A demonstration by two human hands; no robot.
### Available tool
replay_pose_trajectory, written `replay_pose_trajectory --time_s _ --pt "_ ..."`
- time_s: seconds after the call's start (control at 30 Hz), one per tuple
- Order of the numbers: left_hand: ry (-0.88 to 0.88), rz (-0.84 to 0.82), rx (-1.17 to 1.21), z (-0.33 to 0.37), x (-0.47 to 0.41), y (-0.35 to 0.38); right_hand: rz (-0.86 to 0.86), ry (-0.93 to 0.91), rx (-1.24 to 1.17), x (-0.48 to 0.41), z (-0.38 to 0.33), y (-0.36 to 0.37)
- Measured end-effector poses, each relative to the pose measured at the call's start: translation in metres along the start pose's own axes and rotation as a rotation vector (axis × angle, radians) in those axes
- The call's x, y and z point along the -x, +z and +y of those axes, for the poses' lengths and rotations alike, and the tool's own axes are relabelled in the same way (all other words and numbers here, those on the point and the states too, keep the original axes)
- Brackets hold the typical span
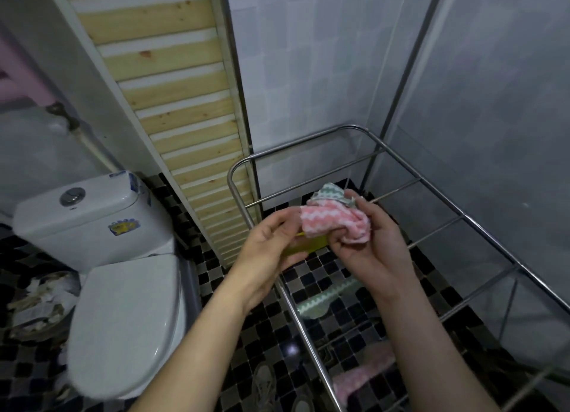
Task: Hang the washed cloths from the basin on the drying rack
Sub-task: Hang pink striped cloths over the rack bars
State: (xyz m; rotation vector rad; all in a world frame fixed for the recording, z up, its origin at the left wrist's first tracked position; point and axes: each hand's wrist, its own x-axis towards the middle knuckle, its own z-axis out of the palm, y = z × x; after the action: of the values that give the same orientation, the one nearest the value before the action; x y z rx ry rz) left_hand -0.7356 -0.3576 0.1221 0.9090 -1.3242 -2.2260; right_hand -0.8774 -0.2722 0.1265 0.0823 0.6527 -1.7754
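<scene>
Pinching the pink zigzag cloth [334,226] by its edge with my left hand [271,242]. My right hand [370,245] is curled round the rest of the wad, with a green zigzag cloth [328,194] bunched at its 12 o'clock. My guess is I'm peeling one free to spread it. There's a yellow-green thing [308,246] under the left palm, can't tell what. The wad sits over the steel drying rack [461,217]. Draped lower, toward 6 o'clock, are a second green cloth [320,300] and a second pink cloth [361,374]. No basin in view. The toilet [123,288] is at 9 o'clock, and past it a bin [40,300] holds paper waste.
</scene>
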Motion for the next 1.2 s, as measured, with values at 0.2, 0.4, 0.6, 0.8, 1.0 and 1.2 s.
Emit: replay_pose_trajectory --time_s 0.2,0.4,0.6,0.8,1.0,1.2 --pt "0.070 0.061 0.236 0.007 0.019 0.008 -0.077 0.026 0.008 0.022 0.014 0.017" --pt "0.087 0.054 0.349 0.014 0.029 0.006 -0.083 0.022 0.061 0.030 0.022 0.022" --pt "0.151 0.117 0.553 0.030 0.031 -0.004 -0.135 -0.036 0.089 0.030 0.023 0.015" --pt "0.282 0.181 0.435 0.053 0.030 -0.011 -0.011 -0.146 0.307 0.034 0.016 0.012" --pt "0.359 0.261 0.211 0.063 0.030 0.003 0.180 -0.468 1.036 0.046 0.017 0.032" --pt "0.337 0.240 0.162 0.060 0.035 0.024 -0.032 -0.523 1.185 0.056 0.028 0.060"
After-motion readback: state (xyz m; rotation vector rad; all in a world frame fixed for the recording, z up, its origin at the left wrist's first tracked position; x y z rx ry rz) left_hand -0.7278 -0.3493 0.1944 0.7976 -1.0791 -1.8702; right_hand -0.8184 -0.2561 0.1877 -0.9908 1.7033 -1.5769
